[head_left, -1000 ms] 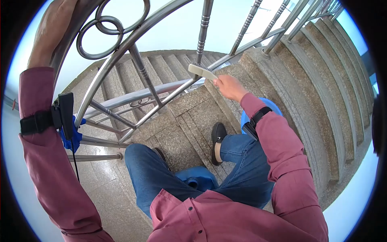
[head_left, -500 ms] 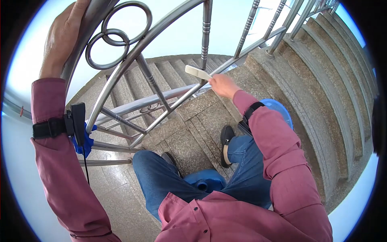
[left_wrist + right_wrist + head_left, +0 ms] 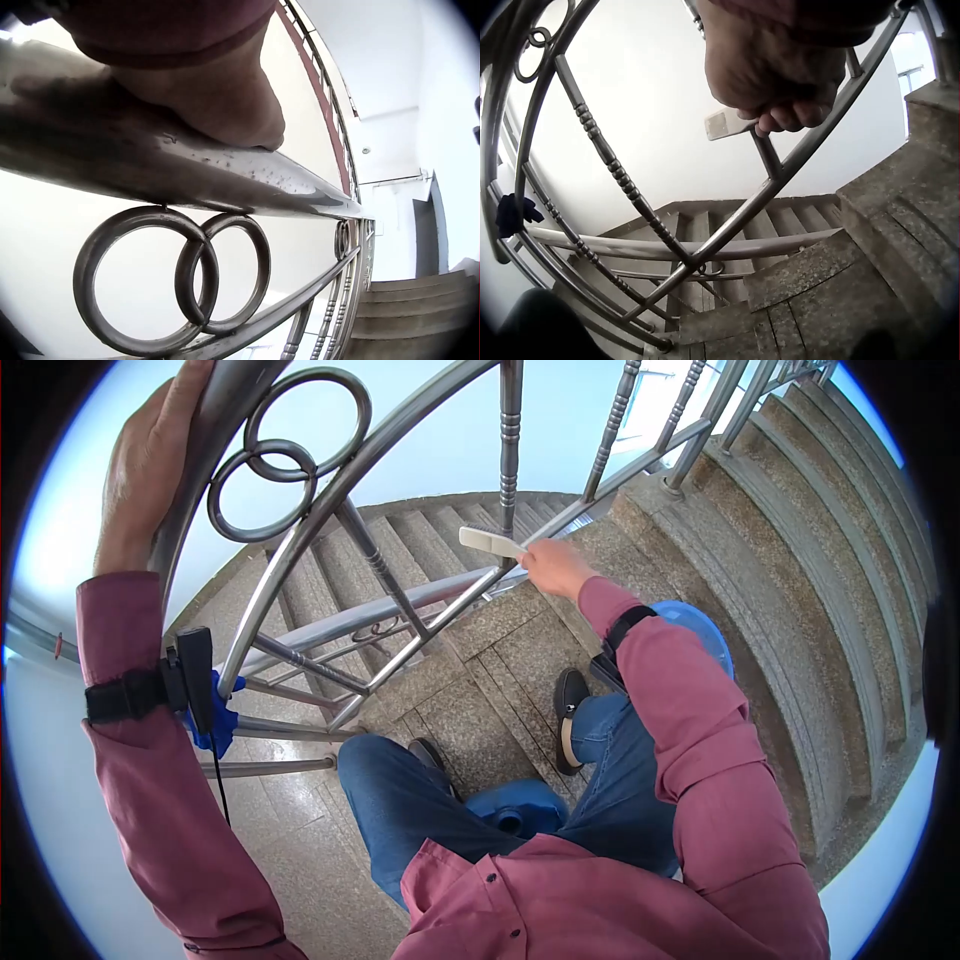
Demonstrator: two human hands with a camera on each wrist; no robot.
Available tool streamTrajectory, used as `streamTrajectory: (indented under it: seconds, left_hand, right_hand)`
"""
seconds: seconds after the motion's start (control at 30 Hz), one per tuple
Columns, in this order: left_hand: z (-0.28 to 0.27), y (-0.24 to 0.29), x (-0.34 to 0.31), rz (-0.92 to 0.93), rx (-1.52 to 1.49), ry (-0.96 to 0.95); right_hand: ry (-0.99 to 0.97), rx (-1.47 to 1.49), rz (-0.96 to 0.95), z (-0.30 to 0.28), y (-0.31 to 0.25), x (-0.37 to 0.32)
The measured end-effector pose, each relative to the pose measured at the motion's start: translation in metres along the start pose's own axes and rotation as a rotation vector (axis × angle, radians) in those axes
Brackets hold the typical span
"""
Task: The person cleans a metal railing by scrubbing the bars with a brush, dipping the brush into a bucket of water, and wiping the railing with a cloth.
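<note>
Head view: brush [image 3: 480,541] is gripped by right hand [image 3: 558,568]; on post [image 3: 510,440] beyond it, even pressure is advised. Rail [image 3: 216,430] is touched by left hand [image 3: 146,468]; grip unclear.

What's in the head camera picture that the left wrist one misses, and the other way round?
Only the head view shows the right hand holding a pale brush, a light blue bucket and a darker blue container. Only the left wrist view shows an upper railing with a reddish edge. Both show the left hand on the handrail, linked rings and steps.
</note>
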State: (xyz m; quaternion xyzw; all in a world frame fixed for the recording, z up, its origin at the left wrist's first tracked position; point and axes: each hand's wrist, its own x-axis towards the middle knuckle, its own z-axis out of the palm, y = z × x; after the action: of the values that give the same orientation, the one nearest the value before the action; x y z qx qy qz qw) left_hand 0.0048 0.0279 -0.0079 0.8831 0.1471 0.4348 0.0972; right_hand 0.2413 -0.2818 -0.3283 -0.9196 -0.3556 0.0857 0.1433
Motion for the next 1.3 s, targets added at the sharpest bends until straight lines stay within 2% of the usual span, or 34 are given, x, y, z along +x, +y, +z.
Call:
streamTrajectory:
  seconds: [0.03,0.13,0.27,0.33,0.47,0.6,0.73,0.8,0.97,1.03,1.13,1.17,1.23,1.3]
  left_hand:
    - [-0.004,0.009,-0.001,-0.104,-0.050,-0.072]
    - [-0.006,0.006,0.001,-0.036,-0.011,-0.082]
    - [-0.004,0.005,0.000,-0.033,-0.009,-0.049]
    - [-0.005,0.013,-0.004,-0.064,-0.001,-0.058]
    - [-0.003,0.011,-0.005,-0.097,0.001,-0.059]
    - [-0.004,0.010,-0.003,-0.044,0.001,-0.046]
    - [-0.002,-0.001,0.000,-0.054,0.018,-0.048]
    - [-0.003,0.002,0.000,0.014,-0.029,-0.034]
    - [-0.004,0.002,0.002,-0.050,-0.004,-0.106]
    - [0.000,0.002,-0.002,0.039,0.033,0.000]
    - [-0.005,0.015,-0.004,-0.072,-0.011,-0.077]
    - [-0.003,0.010,-0.003,-0.030,-0.007,-0.048]
    - [-0.004,0.012,-0.004,-0.052,0.005,-0.057]
    - [-0.005,0.016,-0.004,-0.067,0.024,-0.067]
  right_hand:
    - [0.019,-0.023,-0.023,0.005,-0.002,0.005]
    - [-0.018,-0.093,-0.060,0.001,-0.006,0.004]
    - [-0.023,-0.150,-0.115,-0.013,0.008,-0.016]
    - [0.017,0.087,-0.024,-0.012,0.021,-0.027]
    - [-0.025,0.096,0.042,-0.016,0.025,-0.042]
    - [0.049,0.075,0.037,0.005,0.013,-0.022]
    - [0.079,0.046,0.056,0.013,-0.018,-0.005]
    - [0.087,0.067,0.041,0.017,-0.027,-0.001]
    - [0.103,0.111,0.085,0.018,-0.024,-0.011]
    - [0.095,0.250,0.109,0.016,-0.013,-0.022]
    - [0.050,0.280,0.164,0.018,-0.008,-0.040]
    - [0.048,0.276,0.166,0.019,-0.010,-0.042]
    - [0.084,0.357,0.253,0.021,-0.020,-0.041]
    - [0.093,0.376,0.249,0.021,-0.030,-0.033]
